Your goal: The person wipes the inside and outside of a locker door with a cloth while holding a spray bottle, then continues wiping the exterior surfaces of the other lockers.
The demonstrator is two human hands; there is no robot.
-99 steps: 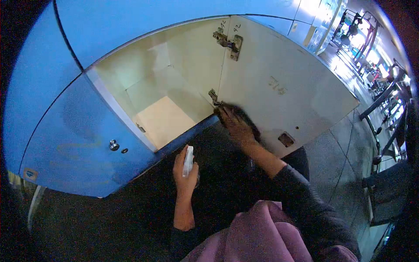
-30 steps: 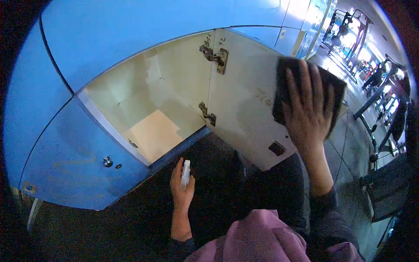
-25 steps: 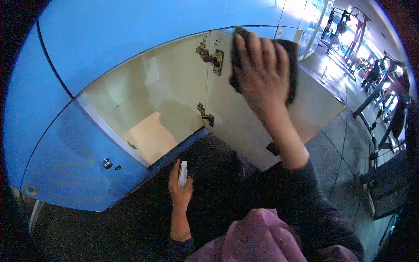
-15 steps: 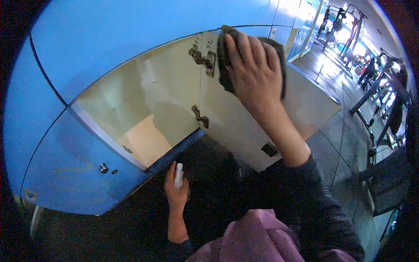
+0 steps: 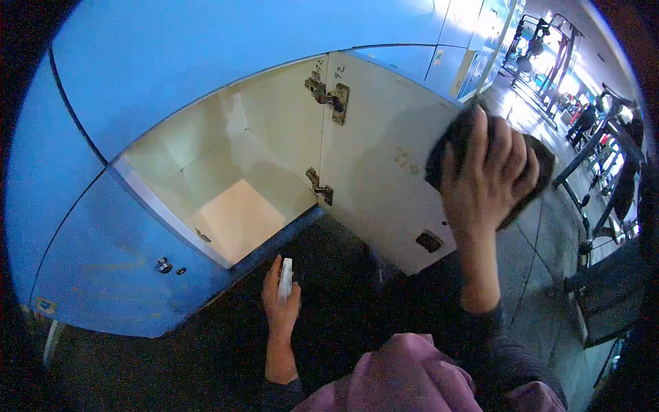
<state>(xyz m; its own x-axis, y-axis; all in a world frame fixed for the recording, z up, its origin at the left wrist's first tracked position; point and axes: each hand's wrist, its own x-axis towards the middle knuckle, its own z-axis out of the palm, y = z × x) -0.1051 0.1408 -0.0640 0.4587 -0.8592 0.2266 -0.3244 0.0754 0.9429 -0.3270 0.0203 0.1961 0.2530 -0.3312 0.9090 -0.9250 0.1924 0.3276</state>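
My right hand [image 5: 486,175] is spread over a dark cloth [image 5: 532,161], pressing it against the inner face of the locker door [image 5: 384,130] near its free edge. The cloth covers the door's upper outer corner. Low down, in front of the open locker [image 5: 240,220], my left hand [image 5: 281,299] is wrapped around what looks like a white spray bottle [image 5: 285,275]; only its pale top shows, and its lower part is hidden. Two metal hinges, an upper one [image 5: 333,97] and a lower one [image 5: 320,187], join the door to the locker.
A closed blue locker door [image 5: 123,254] with a round knob [image 5: 164,265] is at the left. A black latch plate [image 5: 429,240] sits on the open door's lower part. Gym machines [image 5: 600,165] and a dark padded bench [image 5: 607,292] stand on the tiled floor at the right.
My right hand and the cloth have slid right across the door, from beside the upper hinge to the free edge. My left hand has hardly moved.
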